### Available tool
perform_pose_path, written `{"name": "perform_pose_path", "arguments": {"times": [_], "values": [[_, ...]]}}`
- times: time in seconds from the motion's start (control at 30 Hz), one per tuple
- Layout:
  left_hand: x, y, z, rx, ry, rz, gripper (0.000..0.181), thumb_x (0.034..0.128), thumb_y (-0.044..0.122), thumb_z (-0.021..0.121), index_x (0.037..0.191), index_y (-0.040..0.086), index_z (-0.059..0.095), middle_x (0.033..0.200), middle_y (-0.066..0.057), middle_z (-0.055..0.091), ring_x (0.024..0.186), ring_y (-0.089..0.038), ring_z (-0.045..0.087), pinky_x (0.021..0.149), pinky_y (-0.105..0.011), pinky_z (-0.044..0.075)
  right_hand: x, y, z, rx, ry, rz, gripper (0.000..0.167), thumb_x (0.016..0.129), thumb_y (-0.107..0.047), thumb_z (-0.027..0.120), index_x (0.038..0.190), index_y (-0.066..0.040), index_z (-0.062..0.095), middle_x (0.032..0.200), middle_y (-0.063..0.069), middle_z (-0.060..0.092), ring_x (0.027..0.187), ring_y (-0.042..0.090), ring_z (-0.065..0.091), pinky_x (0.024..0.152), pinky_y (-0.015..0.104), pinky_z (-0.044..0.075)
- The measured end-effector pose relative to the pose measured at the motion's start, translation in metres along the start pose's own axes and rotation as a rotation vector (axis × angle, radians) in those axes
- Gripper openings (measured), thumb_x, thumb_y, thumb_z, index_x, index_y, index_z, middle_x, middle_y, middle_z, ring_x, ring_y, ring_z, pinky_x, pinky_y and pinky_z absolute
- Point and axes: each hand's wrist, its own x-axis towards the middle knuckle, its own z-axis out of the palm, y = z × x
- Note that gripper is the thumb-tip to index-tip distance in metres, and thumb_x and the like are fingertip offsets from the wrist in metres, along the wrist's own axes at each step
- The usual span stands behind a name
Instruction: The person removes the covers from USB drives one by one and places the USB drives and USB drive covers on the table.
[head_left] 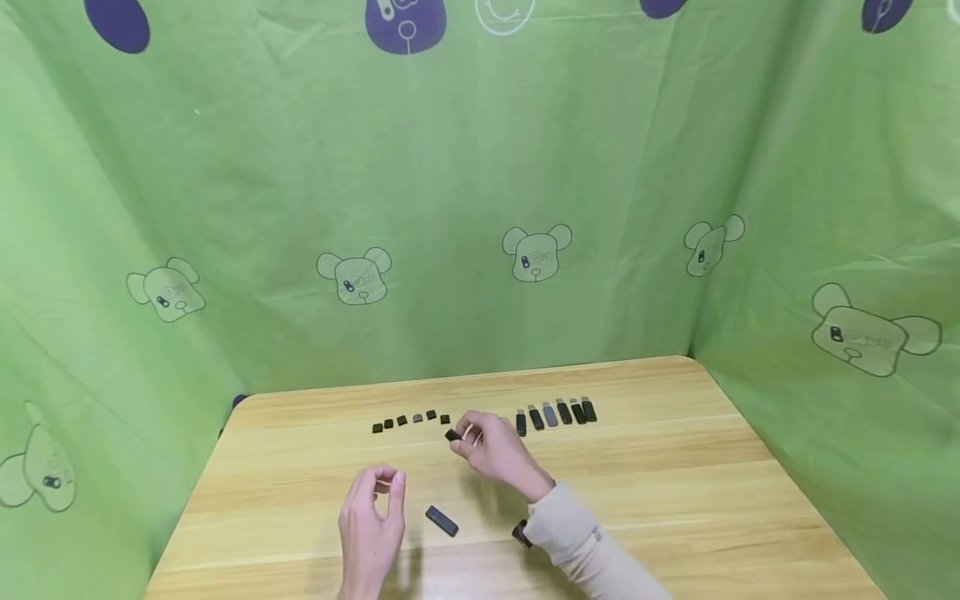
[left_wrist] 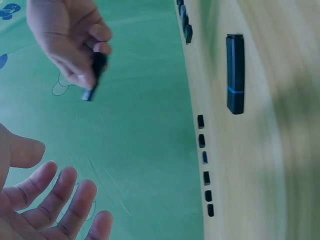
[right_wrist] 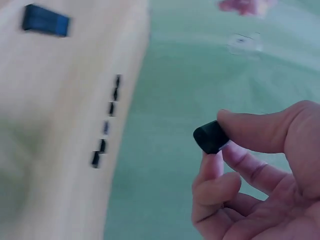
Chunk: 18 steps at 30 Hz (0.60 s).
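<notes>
My right hand (head_left: pixel 495 450) pinches a small black USB stick cap (right_wrist: pixel 211 137) between thumb and fingers, raised over the table. In the head view it is just in front of the near end of a row of several caps (head_left: pixel 402 420). My left hand (head_left: pixel 371 525) hovers at the front left, its fingers loosely bent and holding nothing; the left wrist view shows its fingers (left_wrist: pixel 75 205) apart from the thumb. Between and below the hands lies a dark USB stick (head_left: pixel 442 521) with its cap on.
Several uncapped USB sticks (head_left: pixel 550 414) stand in a row at the back right, their metal plugs pointing away. The wooden table (head_left: pixel 285 500) meets green printed curtains (head_left: pixel 450 317) at the back and sides. A dark band shows by the right sleeve (head_left: pixel 577 533).
</notes>
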Motion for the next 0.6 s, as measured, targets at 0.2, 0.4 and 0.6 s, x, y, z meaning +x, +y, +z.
{"name": "perform_pose_path", "arguments": {"times": [0.2,0.4,0.6], "values": [[0.006,0.007,0.0,-0.017,0.015,0.026,0.004,0.0924,0.008,0.071,0.095,0.009,0.068,0.089,0.001,0.072,0.08,-0.006,0.061,0.077,-0.035,0.056,-0.004,-0.013,-0.025,0.222,-0.002,-0.034,0.016,0.092,-0.015,0.073,0.099,-0.003,0.066,0.085,0.008,0.067,0.07,0.013,0.056,0.06,0.02,0.048],[0.008,0.013,0.0,-0.037,0.011,0.03,0.005,0.0921,0.009,0.072,0.095,0.008,0.068,0.089,0.0,0.072,0.08,-0.005,0.061,0.077,-0.036,0.056,-0.011,-0.023,-0.046,0.391,-0.065,0.0,0.03,0.094,-0.016,0.071,0.119,0.0,0.063,0.089,0.008,0.066,0.064,0.011,0.054,0.054,0.019,0.045],[0.007,0.019,0.0,-0.063,-0.005,0.028,0.004,0.0922,0.008,0.071,0.094,0.008,0.068,0.089,0.001,0.072,0.08,-0.004,0.06,0.079,-0.03,0.054,-0.019,-0.026,-0.054,0.412,-0.058,0.022,0.028,0.095,-0.018,0.07,0.121,-0.009,0.064,0.085,0.003,0.067,0.063,0.016,0.054,0.054,0.021,0.043]]}}
